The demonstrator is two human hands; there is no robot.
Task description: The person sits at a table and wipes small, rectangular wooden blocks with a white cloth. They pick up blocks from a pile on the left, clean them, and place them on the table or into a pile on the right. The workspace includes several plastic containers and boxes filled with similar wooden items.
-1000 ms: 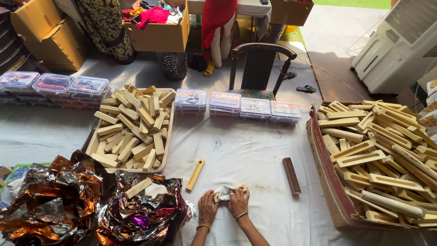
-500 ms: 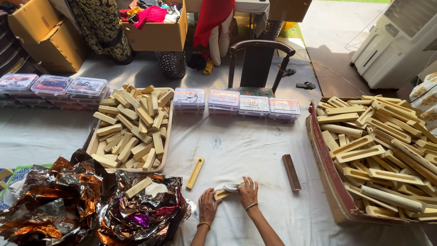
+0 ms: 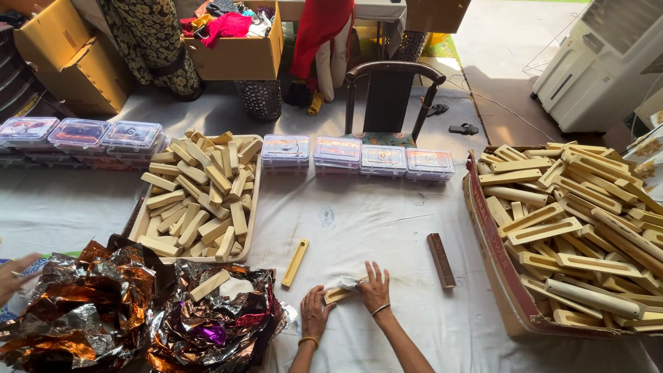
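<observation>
Hands, left hand (image 3: pixel 314 314) and right hand (image 3: pixel 375 289), press white paper (image 3: pixel 343 282) around one wooden block (image 3: pixel 336 295). Wrapping looks half done. Many blocks fill the tray (image 3: pixel 197 259) far left.

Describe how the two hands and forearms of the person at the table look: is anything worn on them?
Both forearms are bare, with no sleeves showing in the frame and no gloves. The left hand has a gold-coloured bangle at the wrist. The right hand has a thin, silver-coloured bangle at the wrist. Whether the fingers carry rings is too small to tell.
</observation>
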